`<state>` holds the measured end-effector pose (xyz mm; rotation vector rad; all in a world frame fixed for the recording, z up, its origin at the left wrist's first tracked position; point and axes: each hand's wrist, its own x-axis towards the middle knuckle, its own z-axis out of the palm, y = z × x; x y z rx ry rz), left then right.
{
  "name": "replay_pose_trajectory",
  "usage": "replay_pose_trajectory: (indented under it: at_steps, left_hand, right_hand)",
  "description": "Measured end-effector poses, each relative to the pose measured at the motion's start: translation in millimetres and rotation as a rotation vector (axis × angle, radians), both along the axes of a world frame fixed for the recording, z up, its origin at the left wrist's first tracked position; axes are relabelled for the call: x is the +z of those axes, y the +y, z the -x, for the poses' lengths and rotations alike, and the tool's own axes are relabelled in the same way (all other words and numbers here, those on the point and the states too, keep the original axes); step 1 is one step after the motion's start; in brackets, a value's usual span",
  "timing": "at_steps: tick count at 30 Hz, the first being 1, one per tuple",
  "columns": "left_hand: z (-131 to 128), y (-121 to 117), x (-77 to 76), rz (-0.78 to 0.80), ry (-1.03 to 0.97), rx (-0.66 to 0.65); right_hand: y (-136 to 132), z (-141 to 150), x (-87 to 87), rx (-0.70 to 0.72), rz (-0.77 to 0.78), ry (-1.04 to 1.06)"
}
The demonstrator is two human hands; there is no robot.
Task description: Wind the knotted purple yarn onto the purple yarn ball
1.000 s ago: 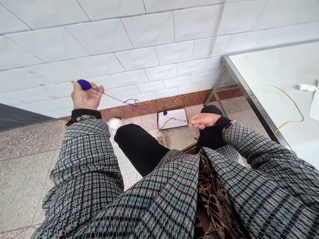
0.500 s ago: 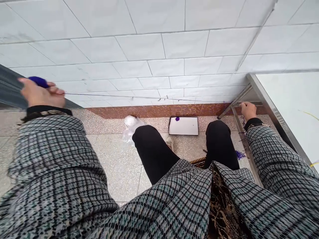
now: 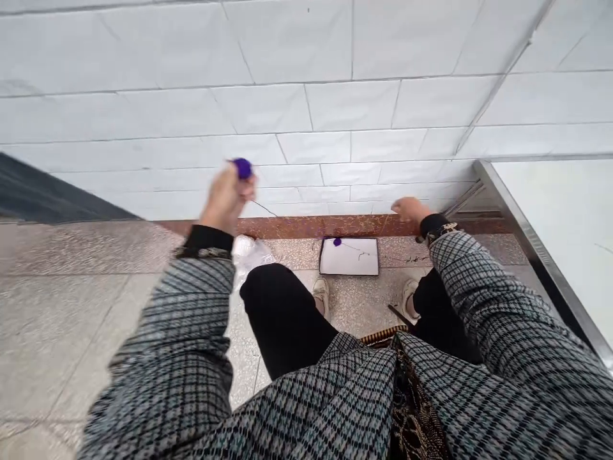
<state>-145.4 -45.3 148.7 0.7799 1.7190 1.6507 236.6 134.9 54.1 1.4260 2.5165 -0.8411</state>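
Observation:
My left hand (image 3: 224,198), somewhat blurred, is wrapped round a ball of purple yarn (image 3: 242,168) in front of the tiled wall. From its fingers a thin dark strand (image 3: 265,208) hangs slack toward the middle. My right hand (image 3: 410,208) is a closed fist before the wall's foot; the yarn strand inside its fingers is mostly hidden. A piece of knotted yarn (image 3: 416,259) shows below it. On the floor between my feet lies a shallow white tray (image 3: 349,260) with a dark rim, a small purple yarn piece (image 3: 337,242) in it.
At the right stands a white-topped table (image 3: 560,211) with a metal edge. A clear plastic bag (image 3: 251,255) rests on the floor near my left knee. A dark stick-like thing (image 3: 397,315) lies by my right shoe (image 3: 410,300). The tiled wall (image 3: 325,108) rises ahead.
Both hands have come inward, the left much farther, carrying the purple ball. The yarn that was stretched tight between them is now slack. My right hand has moved away from the table leg.

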Motion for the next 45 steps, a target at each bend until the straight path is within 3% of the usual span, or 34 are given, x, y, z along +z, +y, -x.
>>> replay_pose_trajectory:
  at_steps: [3,5,7,10,13,16,22,26,32,35,39,42,45]
  left_hand:
    - [-87.0,33.4,-56.3,0.016,-0.100,-0.430]
    - [-127.1,46.0,-81.5,-0.002,-0.130,-0.661]
    - [-153.0,56.0,-96.9,-0.026,-0.107,-0.834]
    - [-173.6,68.1,-108.3,-0.050,0.080,-0.939]
    - [-184.8,75.3,-114.0,-0.052,0.300,-0.919]
    - [-193.4,77.7,-116.7,-0.063,0.391,-0.901]
    - [-192.3,77.2,-110.7,-0.073,0.108,-0.854]
    - [-184.3,73.3,-105.1,0.019,0.102,-0.811]
    - [-180.8,64.4,-101.7,0.158,0.006,-0.866]
    - [-172.0,63.6,-98.3,0.182,0.019,-0.781]
    - [-154.0,66.8,-94.2,0.105,-0.021,-0.560]
    - [-147.4,70.3,-94.6,0.089,-0.048,-0.432]
    - [-151.5,73.3,-97.4,0.121,-0.064,-0.384]
  right_hand:
    - [-21.4,5.0,16.1,-0.150,0.086,0.198]
    - [-38.1,3.8,25.6,-0.301,0.380,0.687]
    - [-53.5,2.7,31.7,-0.409,0.621,0.967]
    - [-67.2,3.5,31.7,-0.537,0.837,1.107]
    - [-69.4,4.8,24.1,-0.580,0.875,1.113]
    - [-67.6,2.7,17.7,-0.541,0.874,1.076]
    - [-60.5,-13.7,17.7,-0.640,0.923,1.243]
    - [-52.7,-27.3,23.0,-0.673,1.039,1.338]
    - [-42.0,-36.8,31.3,-0.739,1.063,1.379]
    - [-38.5,-38.7,31.7,-0.716,1.016,1.315]
    - [-39.1,-37.3,28.3,-0.676,0.956,1.156]
    - [-42.8,-32.7,23.5,-0.571,0.988,1.077]
    - [-46.6,-26.3,17.6,-0.407,1.058,1.115]
